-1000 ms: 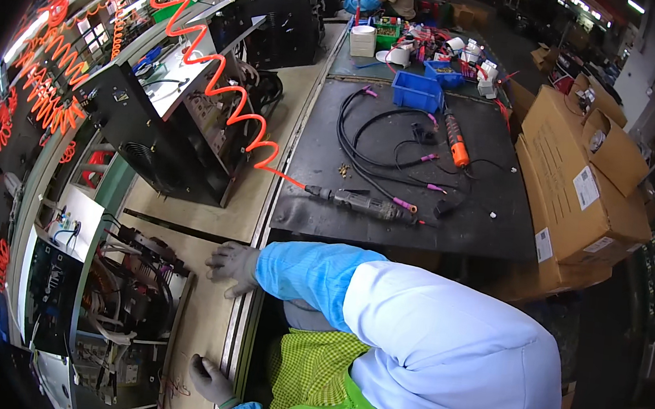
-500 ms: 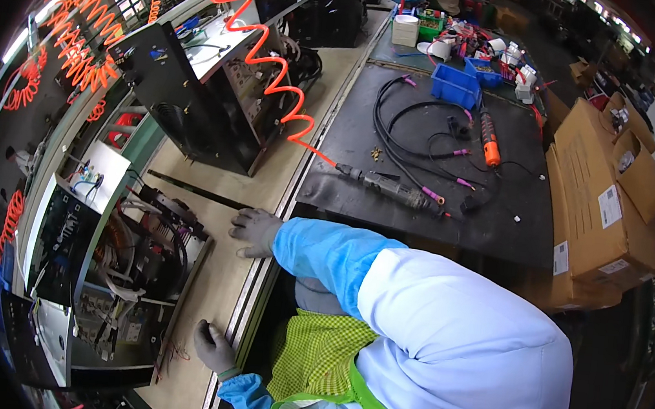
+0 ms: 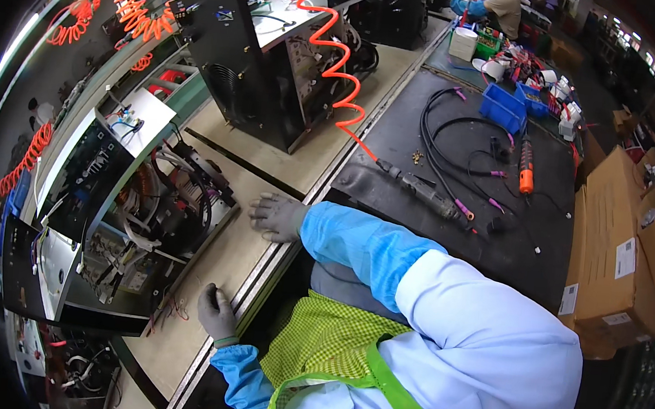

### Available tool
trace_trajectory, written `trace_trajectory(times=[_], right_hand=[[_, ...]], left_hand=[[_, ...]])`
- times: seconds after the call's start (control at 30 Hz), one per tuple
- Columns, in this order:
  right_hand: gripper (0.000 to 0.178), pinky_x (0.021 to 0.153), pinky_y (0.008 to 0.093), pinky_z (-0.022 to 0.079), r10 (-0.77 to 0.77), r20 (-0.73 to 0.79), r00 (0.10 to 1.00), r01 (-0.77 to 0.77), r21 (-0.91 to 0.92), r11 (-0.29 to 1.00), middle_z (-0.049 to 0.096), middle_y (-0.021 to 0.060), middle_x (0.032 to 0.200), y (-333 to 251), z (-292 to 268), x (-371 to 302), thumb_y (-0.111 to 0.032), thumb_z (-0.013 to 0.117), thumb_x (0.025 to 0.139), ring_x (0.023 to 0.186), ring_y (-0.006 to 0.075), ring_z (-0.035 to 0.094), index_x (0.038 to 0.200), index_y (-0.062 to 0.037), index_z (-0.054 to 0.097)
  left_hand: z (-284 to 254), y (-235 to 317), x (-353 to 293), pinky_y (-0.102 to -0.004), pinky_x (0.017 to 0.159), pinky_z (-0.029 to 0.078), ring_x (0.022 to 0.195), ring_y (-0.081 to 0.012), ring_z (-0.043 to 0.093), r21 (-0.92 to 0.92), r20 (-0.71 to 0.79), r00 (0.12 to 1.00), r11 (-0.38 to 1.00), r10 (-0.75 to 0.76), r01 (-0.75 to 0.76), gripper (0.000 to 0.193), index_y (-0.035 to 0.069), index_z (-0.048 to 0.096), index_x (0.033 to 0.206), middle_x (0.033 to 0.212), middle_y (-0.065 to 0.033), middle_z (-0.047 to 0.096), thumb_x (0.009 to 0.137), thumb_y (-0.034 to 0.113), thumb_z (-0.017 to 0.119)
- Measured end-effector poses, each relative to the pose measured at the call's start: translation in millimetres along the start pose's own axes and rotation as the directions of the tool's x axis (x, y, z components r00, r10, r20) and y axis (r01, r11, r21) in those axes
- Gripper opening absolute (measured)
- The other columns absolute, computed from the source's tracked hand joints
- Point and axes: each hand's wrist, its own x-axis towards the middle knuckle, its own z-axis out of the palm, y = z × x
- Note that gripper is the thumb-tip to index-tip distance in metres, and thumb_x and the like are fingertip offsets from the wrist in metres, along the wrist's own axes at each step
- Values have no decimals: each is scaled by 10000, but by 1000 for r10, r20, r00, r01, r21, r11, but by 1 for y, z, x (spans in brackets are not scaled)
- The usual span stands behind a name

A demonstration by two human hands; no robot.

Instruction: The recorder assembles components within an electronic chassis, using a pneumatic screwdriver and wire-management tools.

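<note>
My right hand, in a grey glove, lies palm down on the beige board, fingers spread, holding nothing. Nearer the bottom, my gloved left hand rests at the board's edge. Its fingers are loosely bent with nothing visible in them, though their undersides are hidden. Just left of both hands stands an opened machine unit with a black front panel, exposed cables and inner parts. Thin loose wires trail from it beside my left hand, apart from the fingers.
Another black machine case stands farther along the line. An orange coiled hose runs to an air tool on the dark mat. Black cables, a blue bin and an orange-black tool lie there. Cardboard boxes stand right.
The view has swung, so the bench and machines sit farther right and higher. My right hand's fingers are more spread. Part of another unit shows at lower left.
</note>
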Motion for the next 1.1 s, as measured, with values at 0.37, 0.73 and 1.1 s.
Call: trace_trajectory(times=[0.37, 0.73, 1.1], right_hand=[[540, 1064, 433, 286, 119, 157, 980, -150, 203, 968, 455, 131, 1333, -47, -1, 19, -469, 513, 835, 1258, 310, 385, 1238, -109, 533], [528, 1078, 429, 275, 164, 183, 969, -207, 251, 946, 453, 106, 1345, -54, -7, 29, -454, 531, 830, 1273, 307, 379, 1237, -117, 539], [503, 1064, 433, 295, 194, 170, 966, -227, 204, 952, 477, 105, 1315, -50, -7, 27, -431, 563, 816, 1246, 308, 406, 1213, -124, 548]], left_hand=[[3, 4, -8, -387, 785, 493, 889, -312, 616, 72, -44, 999, 997, 10, -7, 211, 34, 626, 997, 938, -141, 645, 835, 168, 604], [-11, 11, -3, -386, 777, 496, 877, -323, 617, 130, -23, 1000, 991, -20, 23, 200, 42, 624, 994, 936, -156, 641, 835, 163, 604], [-6, 11, -1, -384, 752, 495, 858, -310, 611, 106, -4, 999, 994, -34, 35, 197, 51, 621, 993, 925, -142, 637, 832, 162, 603]])
